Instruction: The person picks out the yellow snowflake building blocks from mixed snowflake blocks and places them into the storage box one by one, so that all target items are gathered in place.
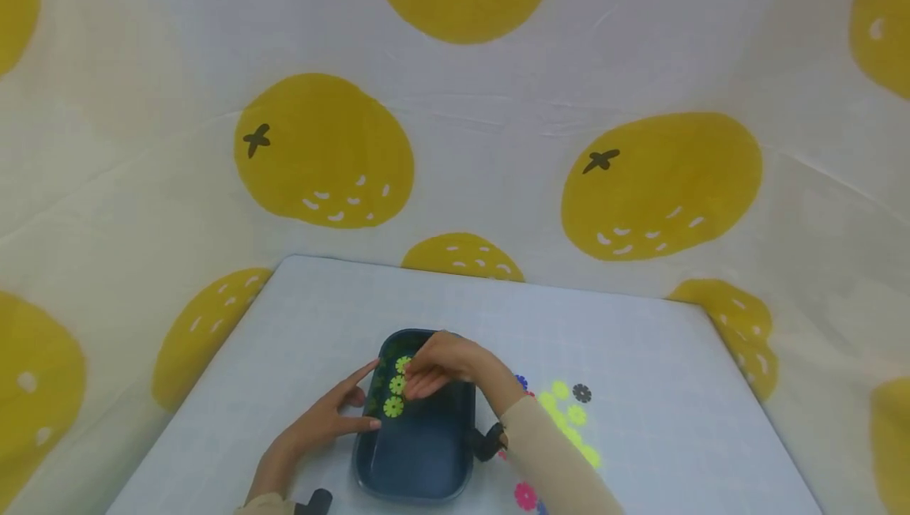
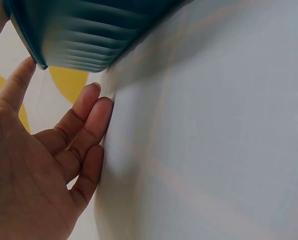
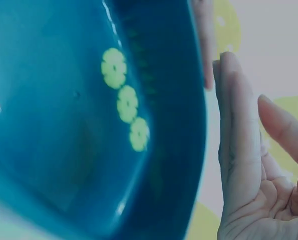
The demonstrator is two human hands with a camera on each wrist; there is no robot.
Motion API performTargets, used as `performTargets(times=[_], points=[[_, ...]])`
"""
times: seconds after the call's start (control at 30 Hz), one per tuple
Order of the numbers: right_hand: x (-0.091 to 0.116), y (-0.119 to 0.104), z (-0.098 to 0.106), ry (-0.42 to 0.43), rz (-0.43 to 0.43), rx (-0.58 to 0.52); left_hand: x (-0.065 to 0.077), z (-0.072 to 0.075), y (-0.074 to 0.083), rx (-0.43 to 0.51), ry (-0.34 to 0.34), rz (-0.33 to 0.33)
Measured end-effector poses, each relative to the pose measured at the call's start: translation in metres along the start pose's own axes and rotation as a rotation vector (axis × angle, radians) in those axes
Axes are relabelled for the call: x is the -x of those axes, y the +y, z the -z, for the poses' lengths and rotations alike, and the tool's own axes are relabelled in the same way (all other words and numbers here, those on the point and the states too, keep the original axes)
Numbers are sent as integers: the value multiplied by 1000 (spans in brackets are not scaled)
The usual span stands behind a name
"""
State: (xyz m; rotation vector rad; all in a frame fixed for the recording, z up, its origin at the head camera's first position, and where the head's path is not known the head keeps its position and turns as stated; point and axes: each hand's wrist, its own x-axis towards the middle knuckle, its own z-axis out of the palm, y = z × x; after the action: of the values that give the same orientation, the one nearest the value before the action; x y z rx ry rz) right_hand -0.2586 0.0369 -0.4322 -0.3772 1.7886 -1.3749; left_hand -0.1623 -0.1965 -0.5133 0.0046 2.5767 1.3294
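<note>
A dark blue-green tray (image 1: 419, 460) sits on the table with three yellow-green, flower-shaped discs (image 1: 393, 407) in a row along its left inner side. The discs (image 3: 126, 104) also show in the right wrist view. My left hand (image 1: 320, 420) is at the tray's left rim, thumb and index finger spread and touching it. In the left wrist view the index fingertip meets the rim while the other fingers of the left hand (image 2: 53, 145) are loosely bent below. Over the tray, beside the discs, is my right hand (image 1: 441, 361); its fingers (image 3: 244, 135) are mostly straight and hold nothing.
Right of the tray, partly behind the right forearm, lie several loose yellow-green discs (image 1: 577, 415). Near them are a dark grey disc (image 1: 582, 393), a pink disc (image 1: 525, 496) and a blue disc (image 1: 522, 381). A fruit-patterned cloth (image 1: 483, 167) surrounds the white table (image 1: 682, 420).
</note>
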Motion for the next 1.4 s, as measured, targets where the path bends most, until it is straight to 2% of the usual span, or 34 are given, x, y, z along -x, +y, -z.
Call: performTargets(times=[0.3, 0.7, 0.97, 1.13, 1.23, 1.4], points=[[33, 8, 38, 58, 2, -28, -1, -1, -1, -1, 8, -5], [77, 42, 82, 164, 11, -15, -2, 1, -2, 7, -17, -42], [106, 68, 108, 242, 53, -69, -3, 1, -1, 18, -25, -52], [118, 85, 123, 272, 67, -111, -4, 0, -5, 17, -24, -26], [125, 96, 132, 310, 75, -115, -4, 0, -4, 20, -27, -26], [134, 113, 146, 414, 55, -96, -1, 1, -3, 9, -35, -76]])
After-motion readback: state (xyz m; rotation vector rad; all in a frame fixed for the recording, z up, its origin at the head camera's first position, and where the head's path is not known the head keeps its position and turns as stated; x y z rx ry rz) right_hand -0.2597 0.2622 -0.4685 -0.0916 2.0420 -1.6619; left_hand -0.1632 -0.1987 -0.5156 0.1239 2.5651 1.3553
